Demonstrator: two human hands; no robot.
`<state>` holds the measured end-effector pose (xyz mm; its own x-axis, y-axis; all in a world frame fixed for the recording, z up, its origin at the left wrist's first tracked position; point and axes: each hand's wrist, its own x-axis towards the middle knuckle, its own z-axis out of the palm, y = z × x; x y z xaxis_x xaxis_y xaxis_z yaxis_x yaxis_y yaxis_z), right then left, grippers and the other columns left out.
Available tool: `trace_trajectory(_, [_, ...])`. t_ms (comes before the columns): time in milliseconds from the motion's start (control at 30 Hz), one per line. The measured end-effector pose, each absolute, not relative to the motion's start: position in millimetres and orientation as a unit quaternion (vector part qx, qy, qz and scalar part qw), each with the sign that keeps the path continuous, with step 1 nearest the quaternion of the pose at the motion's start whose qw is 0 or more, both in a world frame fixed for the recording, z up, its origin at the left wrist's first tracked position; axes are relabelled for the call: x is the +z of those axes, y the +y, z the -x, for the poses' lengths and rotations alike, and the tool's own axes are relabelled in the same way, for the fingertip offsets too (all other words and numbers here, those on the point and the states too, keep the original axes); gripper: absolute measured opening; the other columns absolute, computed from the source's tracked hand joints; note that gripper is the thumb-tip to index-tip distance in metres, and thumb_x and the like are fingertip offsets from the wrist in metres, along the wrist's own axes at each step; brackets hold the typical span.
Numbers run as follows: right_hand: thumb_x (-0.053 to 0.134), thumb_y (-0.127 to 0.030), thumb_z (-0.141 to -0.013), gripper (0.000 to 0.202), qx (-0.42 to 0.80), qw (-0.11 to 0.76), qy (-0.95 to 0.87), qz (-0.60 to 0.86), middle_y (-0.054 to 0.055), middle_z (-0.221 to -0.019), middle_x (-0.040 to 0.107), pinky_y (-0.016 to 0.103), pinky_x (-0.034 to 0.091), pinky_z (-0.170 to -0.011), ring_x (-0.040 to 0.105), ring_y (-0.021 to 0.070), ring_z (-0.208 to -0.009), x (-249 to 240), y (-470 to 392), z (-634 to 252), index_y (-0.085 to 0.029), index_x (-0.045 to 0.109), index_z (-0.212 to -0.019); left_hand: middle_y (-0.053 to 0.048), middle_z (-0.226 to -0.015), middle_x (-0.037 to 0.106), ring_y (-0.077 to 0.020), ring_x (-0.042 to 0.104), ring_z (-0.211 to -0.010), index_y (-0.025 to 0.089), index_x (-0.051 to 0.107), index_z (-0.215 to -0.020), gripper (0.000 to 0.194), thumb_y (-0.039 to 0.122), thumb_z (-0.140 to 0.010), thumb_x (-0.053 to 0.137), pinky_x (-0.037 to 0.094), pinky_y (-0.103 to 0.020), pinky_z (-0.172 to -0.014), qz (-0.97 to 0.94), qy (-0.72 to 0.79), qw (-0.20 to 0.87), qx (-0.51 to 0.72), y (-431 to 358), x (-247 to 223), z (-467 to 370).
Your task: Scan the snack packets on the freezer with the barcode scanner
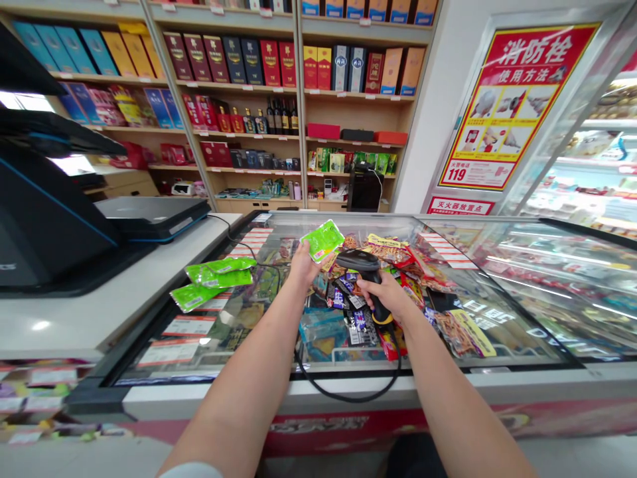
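My left hand (307,263) grips a small bright green snack packet (322,240), held up above the glass lid of a chest freezer. In my right hand (385,292) is a black barcode scanner (359,260), its head pointing left toward the packet. The scanner's black cable (348,399) loops down over the freezer's front edge. Beneath and around both hands lies a pile of snack packets (355,309), dark, red and yellow. Several more green packets (219,275) lie stacked on the glass to the left. Fingers partly hide the green packet's lower edge.
A white counter (164,265) with a black scale and till machine (54,206) stands on the left. Beyond the freezer (279,395) rise shelves (233,93) of boxed goods and bottles. A red fire hydrant sign (520,106) hangs on the wall at right.
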<state>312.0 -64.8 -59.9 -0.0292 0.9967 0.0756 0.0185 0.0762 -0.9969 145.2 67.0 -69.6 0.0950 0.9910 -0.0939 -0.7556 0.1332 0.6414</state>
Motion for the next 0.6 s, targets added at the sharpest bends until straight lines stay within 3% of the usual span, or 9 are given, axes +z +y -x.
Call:
trace_trajectory(200, [0.071,-0.039,-0.065,0.028,0.484,0.502,-0.528,0.484,-0.008,-0.046,0.051,0.022,0.036,-0.038,0.042,0.0081,-0.038,-64.5,-62.1,-313.8,-0.018,0.056,-0.077,-0.006,-0.104,0.068,-0.0225,0.068,-0.095,0.023,0.053,-0.110,0.020,0.033,-0.093,0.049,0.052,-0.055,-0.088,-0.232,0.262,0.704,0.618,65.8,-69.5,-145.8])
trace_trajectory(600, [0.071,-0.038,-0.068,0.025,0.457,0.486,-0.569,0.480,-0.009,-0.044,0.051,0.023,0.036,-0.038,0.043,0.0092,-0.036,-63.4,-63.1,-312.0,-0.019,0.056,-0.077,-0.003,-0.093,0.069,-0.0194,0.068,-0.092,0.023,0.054,-0.107,0.017,0.030,-0.092,0.052,0.054,-0.046,-0.086,-0.247,0.277,0.690,0.621,71.7,-73.7,-145.6])
